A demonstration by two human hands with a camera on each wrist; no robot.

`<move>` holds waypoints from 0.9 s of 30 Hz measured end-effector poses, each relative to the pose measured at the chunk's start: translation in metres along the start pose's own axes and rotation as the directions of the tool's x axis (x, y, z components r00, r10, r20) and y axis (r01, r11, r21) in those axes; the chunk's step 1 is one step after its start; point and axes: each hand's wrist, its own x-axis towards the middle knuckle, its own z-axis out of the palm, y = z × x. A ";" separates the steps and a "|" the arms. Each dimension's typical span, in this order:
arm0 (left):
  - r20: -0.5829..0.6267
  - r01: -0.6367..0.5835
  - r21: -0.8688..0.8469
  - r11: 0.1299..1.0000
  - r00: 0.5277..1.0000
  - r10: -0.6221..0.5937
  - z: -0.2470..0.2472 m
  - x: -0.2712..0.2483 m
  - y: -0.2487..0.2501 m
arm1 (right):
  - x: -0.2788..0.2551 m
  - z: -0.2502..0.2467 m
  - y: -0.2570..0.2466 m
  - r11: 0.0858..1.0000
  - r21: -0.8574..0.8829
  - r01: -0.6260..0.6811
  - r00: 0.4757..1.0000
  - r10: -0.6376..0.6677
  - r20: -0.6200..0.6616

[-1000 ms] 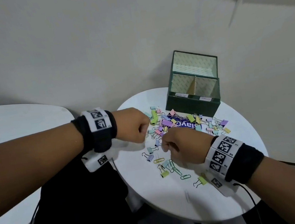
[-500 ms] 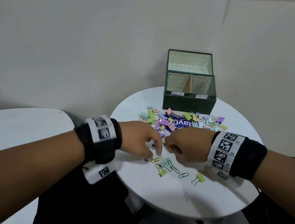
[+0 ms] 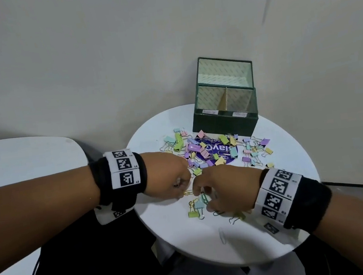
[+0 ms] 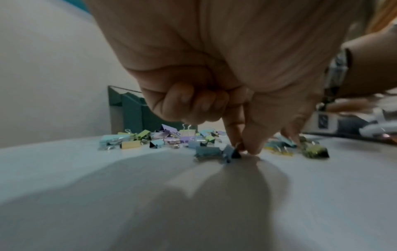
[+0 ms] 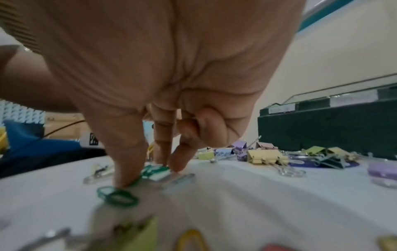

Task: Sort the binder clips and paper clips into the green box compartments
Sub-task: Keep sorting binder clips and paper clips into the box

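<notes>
1. Two hands are seen low over a round white worktop (image 3: 246, 243), side by side and nearly touching, at the near edge of a scatter of pastel binder clips (image 3: 214, 153) and wire paper clips.
2. The left hand (image 3: 172, 179) is shown with thumb and forefinger brought together at the surface by a yellow paper clip (image 3: 188, 192), the other fingers curled in; whether the clip is actually pinched cannot be told.
3. The right hand (image 3: 225, 189) is shown with thumb and fingertips pressed down on a green paper clip (image 5: 150, 171); a second green paper clip (image 5: 117, 197) is linked to it or lies against it.
4. The green box (image 3: 226, 122) stands at the far side of the worktop, just behind the pile, with one long rear compartment and two labelled front ones. What can be seen of their inner walls is bare; the floors are hidden.
5. The sorting is judged barely begun: nearly everything is yet to be moved.
6. Counted: one box, three compartments, two hands. Binder clips run to several dozen and paper clips to at least half a dozen; exact figures cannot be given.
</notes>
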 end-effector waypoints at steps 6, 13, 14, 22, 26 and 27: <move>-0.053 0.107 -0.256 0.961 0.991 -0.125 -0.016 0.002 -0.026 | -0.001 0.001 0.016 0.995 0.086 -0.046 0.999 0.046 0.002; -0.009 0.153 -0.512 0.845 0.983 -0.184 -0.041 0.020 -0.036 | -0.005 -0.011 0.034 0.988 0.140 -0.071 0.997 0.067 0.033; -0.015 0.149 -0.532 0.834 0.983 -0.185 -0.046 0.025 -0.035 | -0.006 -0.020 0.041 0.986 0.160 -0.051 0.998 0.054 -0.012; -0.279 0.154 -0.411 0.899 0.917 -0.285 -0.092 0.119 -0.008 | 0.022 -0.102 0.136 0.845 0.470 -0.254 0.685 0.501 -0.530; -0.315 0.281 -0.406 0.870 0.850 -0.422 -0.112 0.161 -0.007 | 0.045 -0.121 0.149 0.758 0.599 -0.257 0.669 0.587 -0.456; -0.294 0.295 -0.397 0.869 0.856 -0.425 -0.118 0.181 0.004 | 0.035 -0.122 0.159 0.703 0.674 -0.228 0.677 0.612 -0.410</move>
